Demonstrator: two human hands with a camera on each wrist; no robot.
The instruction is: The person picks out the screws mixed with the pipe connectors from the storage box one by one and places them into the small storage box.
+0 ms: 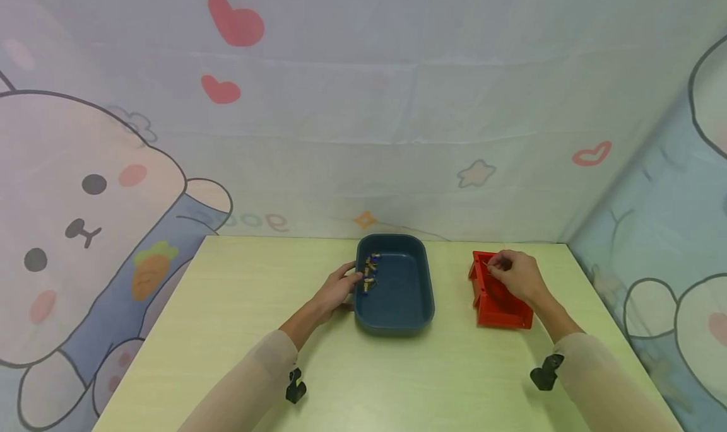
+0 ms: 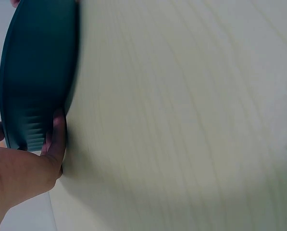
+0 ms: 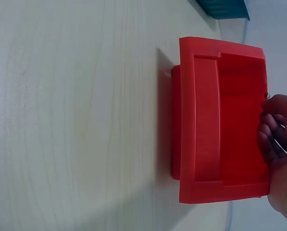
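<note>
My left hand (image 1: 336, 288) grips the left side of a dark blue plastic basin (image 1: 397, 325), with the thumb at the rim and fingers against the outer wall, as the left wrist view shows. Along the basin's left inside lie several small brass-coloured pieces with blue parts (image 1: 369, 273). Over the far end of a red open bin (image 1: 504, 319), my right hand (image 1: 518, 274) pinches a small metallic piece (image 3: 267, 96) between thumb and fingertips. Most of that piece is hidden by the fingers, so I cannot tell its kind.
Both containers stand on a pale wood-grain table (image 1: 255, 268), the red bin to the right of the basin with a gap between. A printed cloth (image 1: 363, 104) hangs right behind the table's back edge. Dark wrist-worn devices (image 1: 547, 372) sit at both sleeves.
</note>
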